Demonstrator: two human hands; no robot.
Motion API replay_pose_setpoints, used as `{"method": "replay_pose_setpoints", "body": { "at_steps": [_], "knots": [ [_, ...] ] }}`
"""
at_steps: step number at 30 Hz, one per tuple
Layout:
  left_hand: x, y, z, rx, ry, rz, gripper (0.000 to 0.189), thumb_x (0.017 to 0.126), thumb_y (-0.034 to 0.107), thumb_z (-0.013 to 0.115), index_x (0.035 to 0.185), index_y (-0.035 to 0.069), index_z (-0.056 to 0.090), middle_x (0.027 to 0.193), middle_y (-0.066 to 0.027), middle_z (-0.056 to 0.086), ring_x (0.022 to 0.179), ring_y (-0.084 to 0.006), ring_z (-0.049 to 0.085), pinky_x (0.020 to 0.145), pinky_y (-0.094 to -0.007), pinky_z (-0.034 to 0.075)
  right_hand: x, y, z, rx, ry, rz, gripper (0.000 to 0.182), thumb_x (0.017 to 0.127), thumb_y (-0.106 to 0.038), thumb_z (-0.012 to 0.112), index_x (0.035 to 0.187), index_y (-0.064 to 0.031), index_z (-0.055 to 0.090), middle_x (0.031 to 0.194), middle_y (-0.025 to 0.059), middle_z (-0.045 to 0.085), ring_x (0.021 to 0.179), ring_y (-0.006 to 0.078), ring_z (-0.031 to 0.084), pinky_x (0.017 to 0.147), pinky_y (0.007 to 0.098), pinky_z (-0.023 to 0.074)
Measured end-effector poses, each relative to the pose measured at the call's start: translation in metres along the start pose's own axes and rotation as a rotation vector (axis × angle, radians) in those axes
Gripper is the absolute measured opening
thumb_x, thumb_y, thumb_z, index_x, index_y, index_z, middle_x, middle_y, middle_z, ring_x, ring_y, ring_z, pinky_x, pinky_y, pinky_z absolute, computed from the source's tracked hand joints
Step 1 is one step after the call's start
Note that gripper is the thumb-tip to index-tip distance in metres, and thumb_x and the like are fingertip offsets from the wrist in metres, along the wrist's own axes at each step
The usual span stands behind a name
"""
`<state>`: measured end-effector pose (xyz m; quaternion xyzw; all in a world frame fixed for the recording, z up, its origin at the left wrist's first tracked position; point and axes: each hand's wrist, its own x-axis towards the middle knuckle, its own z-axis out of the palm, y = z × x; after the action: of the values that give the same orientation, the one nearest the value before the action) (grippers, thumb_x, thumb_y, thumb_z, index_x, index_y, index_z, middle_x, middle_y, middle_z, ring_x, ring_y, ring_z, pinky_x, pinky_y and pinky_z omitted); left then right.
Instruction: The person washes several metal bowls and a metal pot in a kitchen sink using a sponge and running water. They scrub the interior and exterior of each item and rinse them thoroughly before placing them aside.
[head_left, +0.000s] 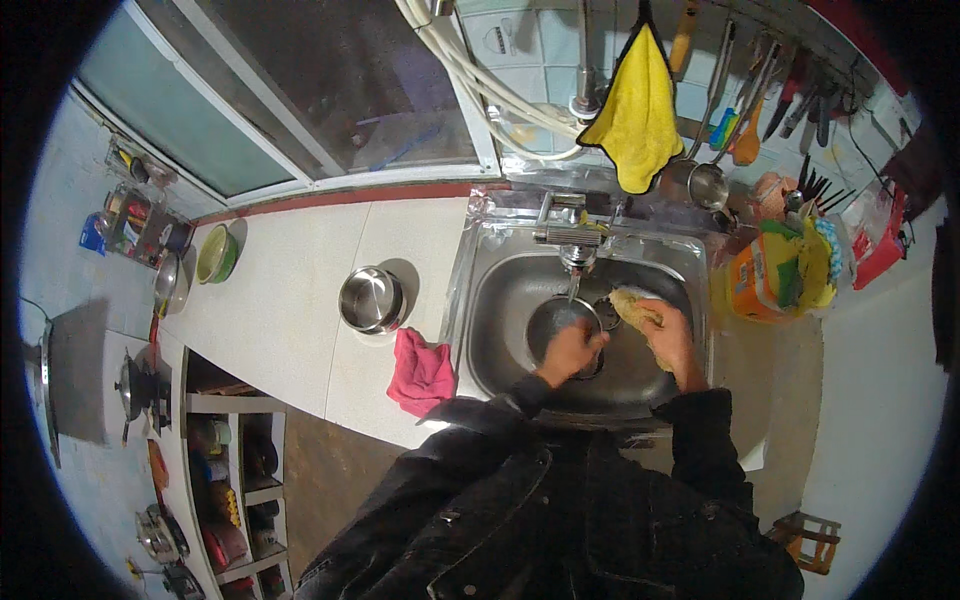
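My left hand (568, 351) is over the near side of a round metal pot (535, 324) in the stainless steel sink (491, 337). Its fingers are blurred and partly inside the pot, so its hold on the rim is unclear. A thin stream of water (574, 289) runs from the faucet (576, 244) into the pot. To the right, above the basin, my right hand (670, 337) grips a yellowish scrubbing pad or loofah (630, 309). The sink drain (608, 313) shows between pot and pad.
Left of the sink, a shiny steel pot (369, 298) and a crumpled pink cloth (422, 373) rest on the white tiled counter (289, 300). A green bowl (217, 255) stands farther left. A yellow towel (637, 112) hangs behind the faucet; ladles (707, 185) hang beside it.
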<state>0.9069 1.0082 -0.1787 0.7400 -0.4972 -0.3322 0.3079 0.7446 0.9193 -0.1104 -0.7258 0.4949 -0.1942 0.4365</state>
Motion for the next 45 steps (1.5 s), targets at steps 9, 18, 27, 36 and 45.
{"method": "replay_pose_setpoints", "body": {
  "at_steps": [9,18,27,36,45],
  "knots": [
    [0.016,-0.036,0.027,0.243,-0.152,-0.012,0.043,0.074,0.035,0.063,0.094,-0.003,0.055,0.087,-0.0224,0.061,0.083,-0.0390,0.059,0.071,-0.0443,0.046,0.012,0.057,0.016,0.560,0.094,-0.057,0.030,0.076,-0.006,0.060,0.106,-0.0048,0.061,0.095,0.0051,0.061,0.080,0.0117,0.055,0.070,0.0243,0.0452],
    [0.017,-0.068,-0.045,-0.505,-0.262,-0.060,0.031,0.085,0.006,0.054,0.115,-0.002,0.051,0.096,-0.0030,0.059,0.085,-0.0109,0.052,0.075,-0.0272,0.043,0.014,-0.012,0.090,-0.103,-0.083,-0.501,0.041,0.076,-0.009,0.059,0.117,-0.0103,0.053,0.124,0.0136,0.046,0.109,0.0322,0.047,0.089,0.0409,0.0404],
    [0.009,-0.049,-0.050,-0.588,-0.245,-0.029,0.034,0.084,0.010,0.056,0.116,0.000,0.051,0.098,-0.0057,0.060,0.088,-0.0119,0.051,0.079,-0.0270,0.041,0.035,-0.007,0.117,-0.443,0.089,-0.346,0.034,0.068,-0.003,0.053,0.103,-0.0029,0.057,0.110,0.0105,0.053,0.095,0.0327,0.048,0.082,0.0425,0.0412],
    [0.029,-0.079,-0.044,-0.631,-0.205,-0.225,0.028,0.086,0.021,0.057,0.105,0.002,0.057,0.091,-0.0027,0.058,0.083,-0.0094,0.050,0.073,-0.0233,0.040,0.061,-0.002,0.122,-0.515,0.011,-0.359,0.035,0.072,-0.004,0.050,0.106,-0.0070,0.058,0.104,0.0109,0.055,0.092,0.0334,0.049,0.075,0.0429,0.0442],
    [0.038,-0.065,-0.050,-1.434,-0.055,-0.502,0.056,0.089,0.056,0.032,0.100,0.007,0.056,0.092,-0.0064,0.060,0.085,-0.0197,0.057,0.078,-0.0348,0.045,-0.001,-0.026,0.133,-0.412,0.000,-0.613,0.032,0.070,-0.005,0.052,0.100,-0.0058,0.061,0.107,0.0091,0.055,0.094,0.0324,0.050,0.074,0.0418,0.0455]
  ]
}}
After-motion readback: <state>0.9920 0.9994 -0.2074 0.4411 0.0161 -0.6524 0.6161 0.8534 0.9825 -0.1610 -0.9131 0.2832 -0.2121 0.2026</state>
